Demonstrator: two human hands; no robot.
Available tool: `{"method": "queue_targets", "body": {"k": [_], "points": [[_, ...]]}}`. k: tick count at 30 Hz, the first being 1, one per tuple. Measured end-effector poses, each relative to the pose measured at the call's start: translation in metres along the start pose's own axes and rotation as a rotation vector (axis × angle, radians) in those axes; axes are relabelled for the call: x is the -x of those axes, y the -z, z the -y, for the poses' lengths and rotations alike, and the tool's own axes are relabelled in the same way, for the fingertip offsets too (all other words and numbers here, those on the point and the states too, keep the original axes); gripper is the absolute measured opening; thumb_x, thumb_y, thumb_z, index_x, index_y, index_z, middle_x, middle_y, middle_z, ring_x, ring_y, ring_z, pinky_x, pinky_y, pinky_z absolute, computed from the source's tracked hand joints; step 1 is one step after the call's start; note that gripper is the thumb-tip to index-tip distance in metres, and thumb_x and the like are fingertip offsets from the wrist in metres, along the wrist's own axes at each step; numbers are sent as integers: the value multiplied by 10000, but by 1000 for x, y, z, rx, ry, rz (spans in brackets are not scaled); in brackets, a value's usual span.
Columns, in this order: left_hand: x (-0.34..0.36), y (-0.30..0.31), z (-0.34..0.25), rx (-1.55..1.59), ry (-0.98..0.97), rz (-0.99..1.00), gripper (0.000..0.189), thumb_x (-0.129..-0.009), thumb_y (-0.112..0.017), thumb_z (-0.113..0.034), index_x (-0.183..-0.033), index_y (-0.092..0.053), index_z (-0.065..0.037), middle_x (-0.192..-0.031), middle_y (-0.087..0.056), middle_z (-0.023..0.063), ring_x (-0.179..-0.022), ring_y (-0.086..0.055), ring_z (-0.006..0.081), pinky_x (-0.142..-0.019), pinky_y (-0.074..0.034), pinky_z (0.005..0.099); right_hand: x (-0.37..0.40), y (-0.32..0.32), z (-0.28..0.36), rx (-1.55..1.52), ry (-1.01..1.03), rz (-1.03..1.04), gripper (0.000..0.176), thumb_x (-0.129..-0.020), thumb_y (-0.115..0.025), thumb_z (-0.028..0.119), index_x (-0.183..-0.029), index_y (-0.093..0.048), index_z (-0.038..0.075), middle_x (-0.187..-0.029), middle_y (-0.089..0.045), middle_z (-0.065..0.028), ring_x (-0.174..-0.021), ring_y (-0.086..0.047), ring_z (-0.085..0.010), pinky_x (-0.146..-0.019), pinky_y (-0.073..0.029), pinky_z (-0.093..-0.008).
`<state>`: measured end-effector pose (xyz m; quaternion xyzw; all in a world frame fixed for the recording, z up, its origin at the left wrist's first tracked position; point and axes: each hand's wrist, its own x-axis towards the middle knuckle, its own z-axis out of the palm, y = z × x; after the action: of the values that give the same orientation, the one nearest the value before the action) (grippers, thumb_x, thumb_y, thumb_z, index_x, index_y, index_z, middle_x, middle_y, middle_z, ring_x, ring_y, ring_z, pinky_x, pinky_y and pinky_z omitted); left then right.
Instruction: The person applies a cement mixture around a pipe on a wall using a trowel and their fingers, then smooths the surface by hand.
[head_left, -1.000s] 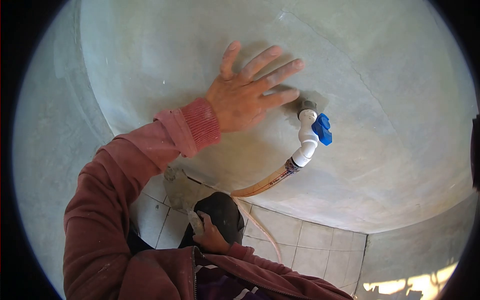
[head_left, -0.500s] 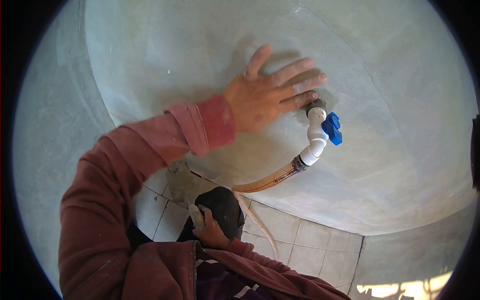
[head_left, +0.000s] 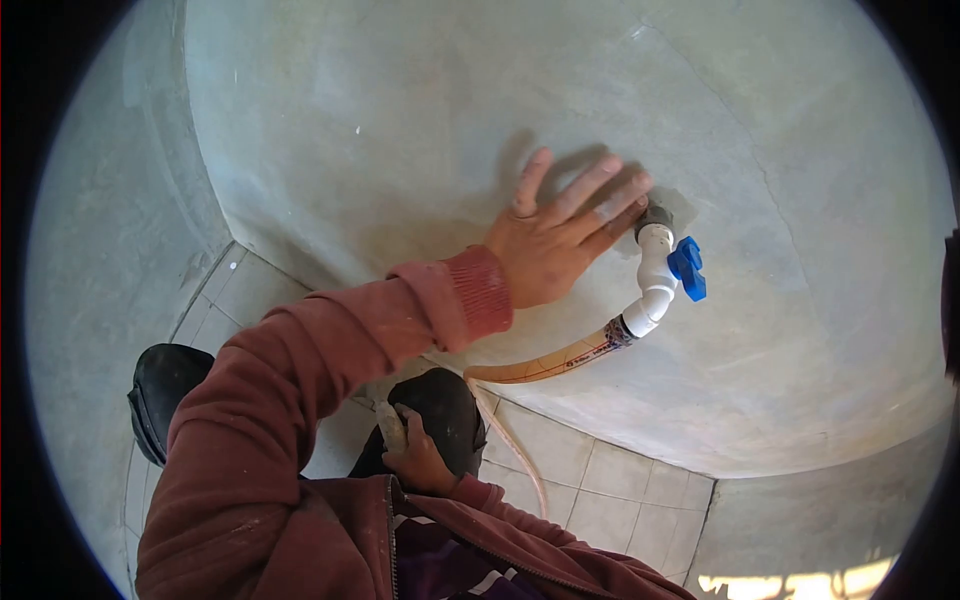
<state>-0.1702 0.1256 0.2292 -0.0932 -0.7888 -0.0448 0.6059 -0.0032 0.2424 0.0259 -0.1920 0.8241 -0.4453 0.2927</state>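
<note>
Against the curved grey wall, my left hand (head_left: pixel 550 250) lies with its fingers spread and its back facing me. The fingertips are beside the dark round fitting (head_left: pixel 655 216) where a white pipe (head_left: pixel 655 275) with a blue valve handle (head_left: pixel 689 268) comes out of the wall. Low down, my right hand (head_left: pixel 422 462) rests by a dark-clad knee (head_left: pixel 445 405), closed round a greyish piece (head_left: pixel 390 428) whose kind I cannot make out.
A tan hose (head_left: pixel 550 365) runs from the white pipe down to the tiled floor (head_left: pixel 610 485). Another dark-clad knee (head_left: pixel 165 390) shows at the left. A thin crack crosses the wall at the right. Sunlight falls at the lower right.
My left hand has slid down and slightly right along the wall. The view has shifted, and the knee at the left has come into sight. My right hand keeps its hold.
</note>
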Motion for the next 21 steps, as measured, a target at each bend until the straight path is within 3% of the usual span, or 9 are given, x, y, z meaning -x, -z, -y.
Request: {"method": "queue_targets", "body": {"k": [5, 9, 11, 15, 17, 21], "points": [[11, -7, -8, -138, -55, 22, 347, -887, -449, -208, -1222, -541, -226, -1442, -328, -52, -1363, -195, 181, -1088, -13, 567, -1, 0, 2, 19, 2, -20, 764, -673, -633, 108, -1327, -251, 7, -1049, -563, -280, -977, -590, -393, -848, -453, -393], [19, 3, -1, -43, -116, 39, 426, -851, -466, -176, -1274, -506, -213, -1436, -347, -30, -1350, -232, 202, -1077, -22, 575, -4, 2, 1, 10, -3, 23, 761, -672, -632, 107, -1325, -253, 7, -1040, -567, -278, -965, -594, -393, -839, -457, -393], [14, 6, 5, 27, 12, 16, 427, -851, -476, -185, -1277, -498, -213, -1437, -346, -25, -1350, -230, 208, -1083, -22, 557, -6, -1, -4, 40, 54, -7, 756, -676, -630, 104, -1324, -253, 6, -1030, -571, -274, -952, -598, -390, -835, -458, -393], [2, -9, -7, 108, 76, 56, 451, -836, -493, -179, -1285, -492, -212, -1440, -340, -18, -1353, -222, 217, -1084, -13, 551, -8, 0, 0, 10, -7, 17, 756, -676, -631, 104, -1323, -252, 8, -1033, -570, -273, -959, -596, -386, -839, -455, -391], [9, -20, -12, -52, 16, 33, 497, -817, -503, -172, -1311, -463, -204, -1445, -329, -13, -1358, -211, 218, -1080, -11, 558, -10, 1, 1, 0, -28, 28, 762, -676, -632, 106, -1326, -247, 10, -1041, -567, -272, -969, -594, -382, -846, -452, -392], [28, -14, -2, -47, -93, 75, 539, -803, -517, -183, -1334, -429, -204, -1452, -316, -12, -1363, -202, 217, -1082, -8, 557, -10, 2, 5, -12, -32, 54, 768, -674, -633, 111, -1329, -243, 15, -1047, -565, -276, -980, -588, -390, -852, -448, -396]]}}
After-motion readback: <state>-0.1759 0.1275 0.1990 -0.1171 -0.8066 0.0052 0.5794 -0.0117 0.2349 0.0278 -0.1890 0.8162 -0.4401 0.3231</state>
